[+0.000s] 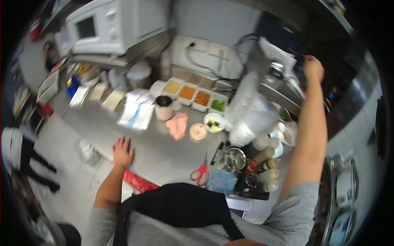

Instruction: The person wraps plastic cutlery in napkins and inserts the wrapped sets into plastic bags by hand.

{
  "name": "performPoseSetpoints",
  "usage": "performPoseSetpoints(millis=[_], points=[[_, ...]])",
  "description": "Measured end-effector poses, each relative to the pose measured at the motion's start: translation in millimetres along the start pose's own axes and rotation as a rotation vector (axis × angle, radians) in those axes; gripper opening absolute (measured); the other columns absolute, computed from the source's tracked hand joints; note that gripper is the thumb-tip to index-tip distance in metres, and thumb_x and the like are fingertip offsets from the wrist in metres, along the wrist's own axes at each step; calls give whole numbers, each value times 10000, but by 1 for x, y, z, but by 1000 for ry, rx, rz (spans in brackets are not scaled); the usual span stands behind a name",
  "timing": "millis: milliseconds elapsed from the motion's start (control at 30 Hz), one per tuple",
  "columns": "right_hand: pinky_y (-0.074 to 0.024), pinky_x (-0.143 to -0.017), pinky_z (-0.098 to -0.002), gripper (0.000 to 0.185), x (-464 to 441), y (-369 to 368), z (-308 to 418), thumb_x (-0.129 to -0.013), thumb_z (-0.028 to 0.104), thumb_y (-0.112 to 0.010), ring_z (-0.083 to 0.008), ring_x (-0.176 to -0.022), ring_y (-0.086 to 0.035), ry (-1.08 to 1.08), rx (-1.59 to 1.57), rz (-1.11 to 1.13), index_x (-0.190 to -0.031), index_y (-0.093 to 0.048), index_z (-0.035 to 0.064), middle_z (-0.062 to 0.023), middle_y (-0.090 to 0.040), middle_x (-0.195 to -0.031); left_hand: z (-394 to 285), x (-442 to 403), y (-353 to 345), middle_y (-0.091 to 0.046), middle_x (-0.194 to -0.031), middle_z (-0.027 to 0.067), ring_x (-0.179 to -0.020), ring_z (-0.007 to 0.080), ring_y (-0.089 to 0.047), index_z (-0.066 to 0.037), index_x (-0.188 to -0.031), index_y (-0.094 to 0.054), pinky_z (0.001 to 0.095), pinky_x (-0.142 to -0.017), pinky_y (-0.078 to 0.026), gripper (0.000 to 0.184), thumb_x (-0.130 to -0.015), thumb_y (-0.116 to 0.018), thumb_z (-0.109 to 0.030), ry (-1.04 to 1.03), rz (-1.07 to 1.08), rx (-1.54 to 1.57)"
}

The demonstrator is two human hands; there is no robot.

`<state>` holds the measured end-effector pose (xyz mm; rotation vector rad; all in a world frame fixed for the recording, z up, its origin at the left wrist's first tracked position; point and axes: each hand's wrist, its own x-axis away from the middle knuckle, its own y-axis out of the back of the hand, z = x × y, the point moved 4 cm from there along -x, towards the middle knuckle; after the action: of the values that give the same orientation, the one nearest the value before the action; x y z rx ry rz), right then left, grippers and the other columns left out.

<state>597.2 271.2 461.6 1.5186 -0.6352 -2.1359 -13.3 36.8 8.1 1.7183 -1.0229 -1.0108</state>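
My left hand (123, 152) lies flat with its fingers spread on the edge of the steel counter (158, 149), holding nothing. My right hand (314, 69) is stretched far out to the upper right, beside a black machine (276, 33) with a small blue light and white paper (277, 53) hanging from it. The fingers of that hand are curled closed; what they hold, if anything, is hidden and blurred. Between my arms on the counter lie red-handled scissors (200, 174), a black marker (217, 153), a crumpled blue cloth (221, 181) and a pink cloth (177, 126).
Several tubs of toppings (186, 92) line the back wall, with a small white bowl (214, 122) in front. Bottles (269, 174) crowd a black caddy near my right arm, beside a clear plastic bag (252, 115). A microwave (98, 28) sits upper left. Another person (24, 151) stands at far left.
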Motion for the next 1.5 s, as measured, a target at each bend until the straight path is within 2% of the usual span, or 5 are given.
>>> performPoseSetpoints(millis=[467, 767, 1000, 1167, 1500], points=[[-499, -771, -486, 324, -93, -8, -43, -845, 290, -469, -401, -895, -619, 626, 68, -636, -1090, -679, 263, -194, -654, -983, 26, 33, -3, -297, -1503, 93, -1401, 304, -237, -187, -1401, -400, 541, -1111, -204, 571, -884, -501, -410, 69, -24, -29], [-498, -775, -437, 257, 127, 101, 69, -783, 75, -569, -344, -885, -597, 685, -569, -869, -1030, -624, 120, -163, -614, -968, 31, 32, -7, -269, -1512, 116, -1414, 317, -196, -175, -1413, -381, 546, -1115, -182, 595, -889, -500, -430, 44, -11, -20], [-464, -824, -400, 282, 427, 47, 296, -733, -60, -643, -296, -902, -580, 976, -1031, 14, -992, -611, 48, -129, -605, -958, 63, 55, -22, -330, -1470, 157, -1384, 362, -242, -137, -1373, -431, 572, -1095, -204, 647, -827, -611, -434, -500, 54, 274], [-478, -831, -386, 155, 624, -38, 401, -769, -17, -623, -311, -941, -595, 887, -955, 728, -905, -656, 50, -125, -625, -983, 140, 130, 60, -670, -992, 69, -936, 127, -629, -82, -1276, -535, 289, -828, -488, 387, -916, -608, -207, -212, 916, 1212], [-359, -1027, -449, 286, 746, -75, 477, -830, 41, -592, -385, -1223, -453, 562, -834, 814, -1115, -621, 42, -174, -505, -1280, 504, 241, 101, -660, -977, 105, -870, 183, -621, -69, -1173, -576, 308, -796, -499, 330, -859, -641, -145, 692, 126, 930]])
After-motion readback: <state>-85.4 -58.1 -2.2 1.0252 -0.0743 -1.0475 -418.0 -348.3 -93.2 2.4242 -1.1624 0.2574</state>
